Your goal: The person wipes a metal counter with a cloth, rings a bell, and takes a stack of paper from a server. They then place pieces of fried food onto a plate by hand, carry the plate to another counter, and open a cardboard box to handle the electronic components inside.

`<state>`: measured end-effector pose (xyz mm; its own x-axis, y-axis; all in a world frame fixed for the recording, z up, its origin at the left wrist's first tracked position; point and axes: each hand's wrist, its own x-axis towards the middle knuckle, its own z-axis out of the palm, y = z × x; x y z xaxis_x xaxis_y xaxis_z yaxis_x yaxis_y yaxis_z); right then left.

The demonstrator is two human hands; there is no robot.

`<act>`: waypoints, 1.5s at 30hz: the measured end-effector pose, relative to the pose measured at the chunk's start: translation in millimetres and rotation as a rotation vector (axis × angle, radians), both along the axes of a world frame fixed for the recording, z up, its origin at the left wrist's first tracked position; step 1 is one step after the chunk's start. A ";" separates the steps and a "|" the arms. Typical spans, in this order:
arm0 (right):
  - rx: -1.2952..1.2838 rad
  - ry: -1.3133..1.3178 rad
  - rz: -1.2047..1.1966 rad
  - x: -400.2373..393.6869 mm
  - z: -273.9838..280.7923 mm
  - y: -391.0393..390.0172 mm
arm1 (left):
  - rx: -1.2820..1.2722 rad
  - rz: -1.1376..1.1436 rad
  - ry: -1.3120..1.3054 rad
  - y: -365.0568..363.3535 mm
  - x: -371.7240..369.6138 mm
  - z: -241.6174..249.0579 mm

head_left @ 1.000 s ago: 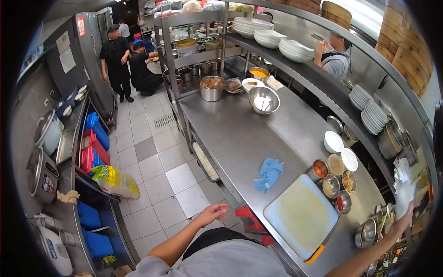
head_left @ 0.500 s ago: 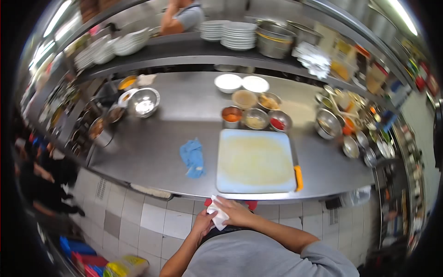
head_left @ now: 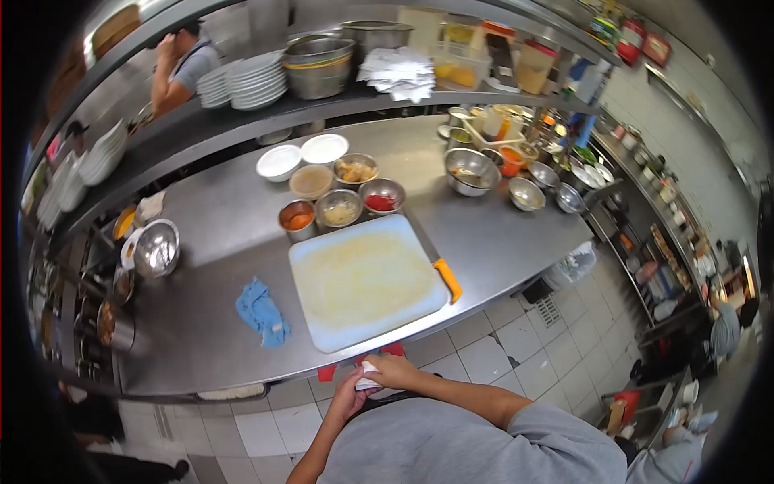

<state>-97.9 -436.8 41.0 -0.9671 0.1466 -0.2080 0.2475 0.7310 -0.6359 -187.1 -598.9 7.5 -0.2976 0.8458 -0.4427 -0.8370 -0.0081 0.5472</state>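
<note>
Head view: the left hand (head_left: 348, 397) and right hand (head_left: 393, 372) are curled closed around a white wad (head_left: 368, 382), material not determinable, on the near side of the front edge of the surface (head_left: 189, 343). Near that edge lies a cutting board (head_left: 363, 282), with an orange-handled knife (head_left: 448, 281) along its right side and a blue cloth (head_left: 262, 313) to its left.

Bright, cool light lies over the steel worktop (head_left: 214, 206), palest toward its far edge and dimmer at its near left corner. Hard glints mark the steel mixing bowl (head_left: 156, 248) by the left edge. Fisheye distortion bows the shelf (head_left: 339, 113); black vignetting rings the frame, its margins soft.
</note>
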 end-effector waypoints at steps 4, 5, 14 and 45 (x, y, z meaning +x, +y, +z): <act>-0.173 0.095 -0.270 22.4 -35.7 41.2 | -0.035 -0.040 0.364 30.4 7.2 6.6; -0.203 0.139 -0.329 28.9 -42.4 54.4 | -0.026 -0.076 0.374 38.4 4.8 20.1; -0.784 -0.152 -0.302 106.1 6.2 51.7 | 0.127 -0.590 0.475 122.6 49.0 40.3; -0.874 0.307 -1.339 475.2 -37.1 279.1 | 0.328 -0.801 0.913 426.0 390.7 16.4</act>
<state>377.3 -157.7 3.9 -0.2709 0.8173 -0.5085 0.1668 -0.4804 -0.8610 203.6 -172.9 23.9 0.2630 0.9613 -0.0821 0.0121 0.0818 0.9966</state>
